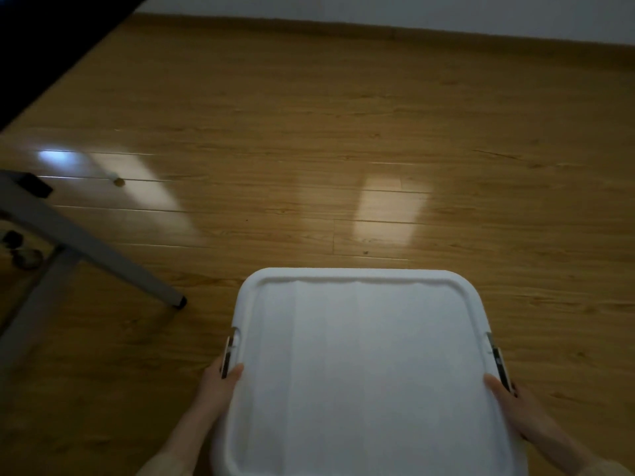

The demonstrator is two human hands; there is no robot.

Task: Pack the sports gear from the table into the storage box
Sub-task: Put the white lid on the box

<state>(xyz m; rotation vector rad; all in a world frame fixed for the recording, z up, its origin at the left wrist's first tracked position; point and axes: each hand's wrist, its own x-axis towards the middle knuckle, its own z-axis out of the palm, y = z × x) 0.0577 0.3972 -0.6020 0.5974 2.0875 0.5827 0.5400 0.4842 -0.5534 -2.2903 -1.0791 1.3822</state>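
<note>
nearest, left hand [220, 383] and right hand [508, 403] each clasp a side edge of the white storage box [357, 372], thumbs on the lid, fingers curled under by the side latches. box lies squarely between both grips, equally near each, its lid on, long axis seemingly running near to far. below it a glossy wood floor [343, 149]. at left a grey table leg [103, 252]. farthest, a pale wall [412, 12]. no gear visible.

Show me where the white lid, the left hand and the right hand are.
lid [364, 369]: head view, middle of its flat top.
left hand [220, 383]: head view, back of the hand at the lid's left edge.
right hand [512, 407]: head view, back of the hand at the lid's right edge.
</note>
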